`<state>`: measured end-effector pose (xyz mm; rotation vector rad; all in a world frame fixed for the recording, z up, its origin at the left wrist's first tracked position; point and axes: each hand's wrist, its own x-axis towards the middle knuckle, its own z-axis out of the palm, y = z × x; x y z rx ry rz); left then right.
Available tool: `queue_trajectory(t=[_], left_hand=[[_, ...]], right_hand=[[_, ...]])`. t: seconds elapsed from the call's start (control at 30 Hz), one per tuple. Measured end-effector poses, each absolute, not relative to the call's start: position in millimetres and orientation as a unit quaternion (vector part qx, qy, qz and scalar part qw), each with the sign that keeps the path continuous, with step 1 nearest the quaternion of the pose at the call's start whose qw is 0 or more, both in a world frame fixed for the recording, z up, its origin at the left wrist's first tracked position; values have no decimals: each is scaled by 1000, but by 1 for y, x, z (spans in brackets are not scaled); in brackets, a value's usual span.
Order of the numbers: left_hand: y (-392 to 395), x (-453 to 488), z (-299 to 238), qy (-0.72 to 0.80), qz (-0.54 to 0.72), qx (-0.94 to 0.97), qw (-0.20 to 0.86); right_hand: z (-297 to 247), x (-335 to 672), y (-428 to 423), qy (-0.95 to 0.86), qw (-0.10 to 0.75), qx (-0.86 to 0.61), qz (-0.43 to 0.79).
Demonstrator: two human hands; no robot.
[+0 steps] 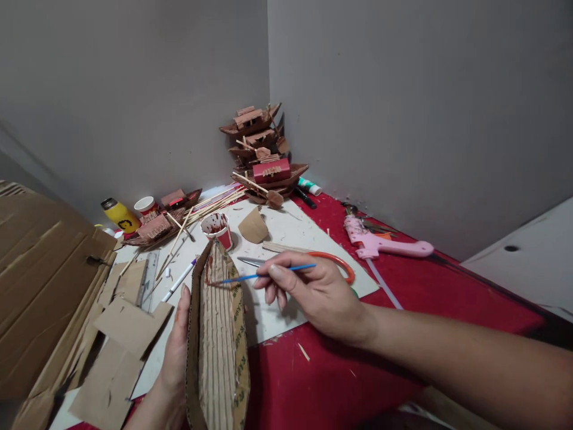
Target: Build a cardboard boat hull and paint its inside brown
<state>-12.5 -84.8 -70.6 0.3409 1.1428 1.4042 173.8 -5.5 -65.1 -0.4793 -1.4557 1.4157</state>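
My left hand (172, 364) grips a long boat-shaped cardboard hull (218, 340) from its left side, the hull pointing away from me. My right hand (308, 292) pinches a thin blue paintbrush (264, 275) whose tip touches the far end of the hull, where red-brown paint shows. A red paper cup (218, 229) with brown paint inside stands just beyond the hull's tip.
Finished brown model boats (264, 152) are stacked in the corner, and another boat (161, 224) lies at left with wooden sticks (210, 209). Orange-handled scissors (333, 263), a pink glue gun (385, 242), a yellow bottle (120, 216) and cardboard pieces (116, 334) lie about on a white sheet (295, 230) over a red cloth.
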Motion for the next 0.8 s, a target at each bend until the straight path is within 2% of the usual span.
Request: queue_trajectory(t=[0.1, 0.2, 0.33, 0.57, 0.8], left_hand=[[-84, -10, -71, 535, 646, 150, 523], [-85, -11, -76, 558, 666, 152, 471], [-84, -14, -77, 563, 672, 149, 458], [-82, -19, -81, 532, 672, 179, 483], [-92, -35, -103, 560, 664, 216, 445]], right_hand=[[-68, 175, -9, -631, 487, -172, 578], [-69, 175, -5, -640, 525, -188, 528], [-69, 176, -1, -624, 567, -208, 496], [-70, 178, -15, -656, 473, -139, 572], [-69, 176, -1, -598, 559, -196, 540]])
